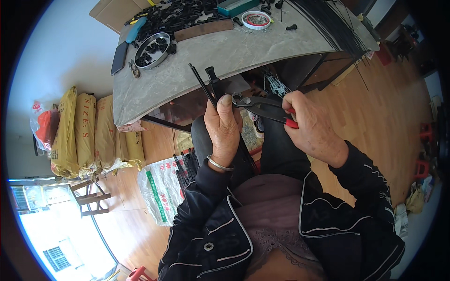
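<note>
My left hand is closed around thin black rods that stick up past the thumb, pointing toward the table. Beside them rises a black fitting with a wider end, in the same grip. My right hand is wrapped around the handles of black pliers with red grips. The pliers' jaws meet the work right by my left thumb. What exactly sits between the jaws is too small to make out. Both hands are above my knees, in front of the table's near edge.
On the grey table lie a heap of black parts, a round metal dish, a white dish, small scissors and long black rods. Yellow sacks stand at left; a white sack with more rods lies below.
</note>
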`<action>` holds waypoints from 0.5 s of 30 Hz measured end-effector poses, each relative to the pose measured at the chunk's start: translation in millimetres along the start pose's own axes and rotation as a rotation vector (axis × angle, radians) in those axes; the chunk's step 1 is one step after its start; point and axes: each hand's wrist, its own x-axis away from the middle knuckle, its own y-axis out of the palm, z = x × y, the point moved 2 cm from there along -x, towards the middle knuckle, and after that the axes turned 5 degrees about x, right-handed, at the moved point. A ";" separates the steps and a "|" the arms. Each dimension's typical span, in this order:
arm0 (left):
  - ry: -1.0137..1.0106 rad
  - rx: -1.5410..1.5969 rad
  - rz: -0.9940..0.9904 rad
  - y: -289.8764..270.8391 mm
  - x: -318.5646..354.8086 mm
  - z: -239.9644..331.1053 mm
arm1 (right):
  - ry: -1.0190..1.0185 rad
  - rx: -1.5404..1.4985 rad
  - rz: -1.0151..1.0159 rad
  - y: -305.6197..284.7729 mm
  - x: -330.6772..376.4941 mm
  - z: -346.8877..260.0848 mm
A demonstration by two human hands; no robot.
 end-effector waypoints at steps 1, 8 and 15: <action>0.001 -0.003 0.023 0.2 -2.0 -2.1 | 0.005 0.001 0.002 1.6 2.2 0.1; -0.145 0.121 0.081 6.0 -2.7 1.9 | 0.421 -0.845 -0.242 58.4 39.8 0.1; -0.130 0.126 0.066 1.5 -4.2 4.7 | -0.005 -0.026 0.189 15.5 11.0 11.1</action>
